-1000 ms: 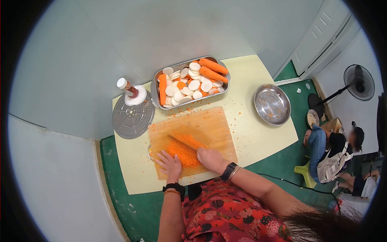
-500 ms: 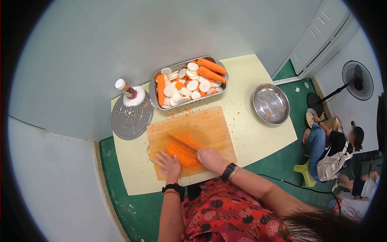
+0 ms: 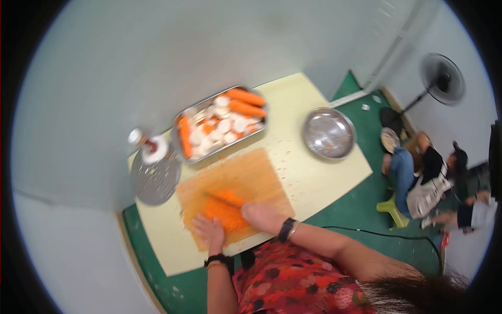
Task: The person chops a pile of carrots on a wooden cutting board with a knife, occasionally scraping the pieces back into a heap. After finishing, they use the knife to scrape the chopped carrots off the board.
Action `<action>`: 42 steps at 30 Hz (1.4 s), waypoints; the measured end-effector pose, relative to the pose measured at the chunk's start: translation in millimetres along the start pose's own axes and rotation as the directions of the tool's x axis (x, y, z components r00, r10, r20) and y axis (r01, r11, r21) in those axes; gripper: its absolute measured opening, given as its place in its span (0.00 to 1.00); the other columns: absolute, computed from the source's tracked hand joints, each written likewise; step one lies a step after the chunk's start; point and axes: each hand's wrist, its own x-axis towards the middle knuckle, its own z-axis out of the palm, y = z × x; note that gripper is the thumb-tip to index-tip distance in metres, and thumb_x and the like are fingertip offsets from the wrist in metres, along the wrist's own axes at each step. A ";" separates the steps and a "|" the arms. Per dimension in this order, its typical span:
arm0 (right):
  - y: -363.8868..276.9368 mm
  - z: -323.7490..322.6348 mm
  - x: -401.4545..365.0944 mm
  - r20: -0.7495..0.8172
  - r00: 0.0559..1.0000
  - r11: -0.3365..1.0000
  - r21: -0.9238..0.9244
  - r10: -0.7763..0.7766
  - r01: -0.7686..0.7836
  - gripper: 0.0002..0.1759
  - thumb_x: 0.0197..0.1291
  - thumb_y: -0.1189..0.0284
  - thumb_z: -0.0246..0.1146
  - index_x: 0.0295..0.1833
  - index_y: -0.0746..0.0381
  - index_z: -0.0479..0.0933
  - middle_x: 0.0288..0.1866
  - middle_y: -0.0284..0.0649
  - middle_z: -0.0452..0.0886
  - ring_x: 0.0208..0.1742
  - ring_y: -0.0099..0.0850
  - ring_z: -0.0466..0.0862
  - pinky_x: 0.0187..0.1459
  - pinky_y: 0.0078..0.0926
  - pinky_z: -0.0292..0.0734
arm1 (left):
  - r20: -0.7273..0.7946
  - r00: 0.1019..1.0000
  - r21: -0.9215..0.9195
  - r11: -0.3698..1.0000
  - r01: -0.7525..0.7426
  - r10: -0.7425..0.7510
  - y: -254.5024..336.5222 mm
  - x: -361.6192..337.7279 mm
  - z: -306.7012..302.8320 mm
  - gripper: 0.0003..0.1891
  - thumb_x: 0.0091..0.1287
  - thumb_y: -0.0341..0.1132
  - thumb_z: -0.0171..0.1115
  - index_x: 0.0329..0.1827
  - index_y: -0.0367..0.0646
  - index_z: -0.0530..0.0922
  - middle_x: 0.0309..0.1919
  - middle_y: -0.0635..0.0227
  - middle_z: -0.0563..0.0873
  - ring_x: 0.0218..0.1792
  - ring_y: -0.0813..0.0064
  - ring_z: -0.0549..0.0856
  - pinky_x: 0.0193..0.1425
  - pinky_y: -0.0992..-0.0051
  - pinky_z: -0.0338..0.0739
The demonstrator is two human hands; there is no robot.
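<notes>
My right hand grips the handle of a kitchen knife. The blade lies across a heap of finely chopped carrot on a wooden cutting board. On the heap's left side, my left hand rests flat at the board's lower left, fingers spread and holding nothing. Beyond the board stands a metal tray with white round slices, carrot pieces and whole peeled carrots. Carrot crumbs are scattered around the board.
A steel bowl stands on the table's right side. At the left lie a grey perforated disc and a red-filled jar on a white round piece. A seated person, a green stool and a fan are farther right.
The view has shifted and turned slightly, so the table sits further left and tilted, with some blur. My left hand stays on the board, and my right hand still holds the knife over the carrot.
</notes>
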 end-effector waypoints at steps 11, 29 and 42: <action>-1.9 -6.0 0.7 0.034 0.992 0.982 0.144 0.118 -0.121 0.11 0.63 0.69 0.54 0.37 0.65 0.75 0.25 0.51 0.82 0.27 0.49 0.84 0.25 0.48 0.77 | -0.057 0.998 0.241 0.970 0.013 0.000 -0.5 17.1 9.2 0.37 0.76 0.57 0.37 0.81 0.45 0.44 0.80 0.54 0.47 0.76 0.38 0.52 0.71 0.39 0.57; -9.0 -16.6 -4.7 0.045 0.988 0.949 0.275 0.149 -0.155 0.10 0.59 0.69 0.57 0.38 0.66 0.75 0.25 0.50 0.82 0.29 0.51 0.84 0.28 0.47 0.77 | -0.518 0.333 0.823 0.565 -0.058 0.788 -45.0 30.3 26.2 0.35 0.77 0.57 0.39 0.55 0.28 0.78 0.44 0.39 0.84 0.50 0.30 0.81 0.54 0.44 0.80; -4.1 -4.8 -0.6 0.082 0.990 0.936 0.324 0.117 -0.138 0.11 0.59 0.70 0.58 0.38 0.67 0.78 0.29 0.52 0.84 0.33 0.51 0.85 0.31 0.47 0.79 | -0.377 0.198 0.926 0.374 0.053 0.905 -26.8 9.5 -2.6 0.31 0.77 0.50 0.42 0.48 0.24 0.81 0.37 0.40 0.84 0.43 0.34 0.84 0.49 0.43 0.82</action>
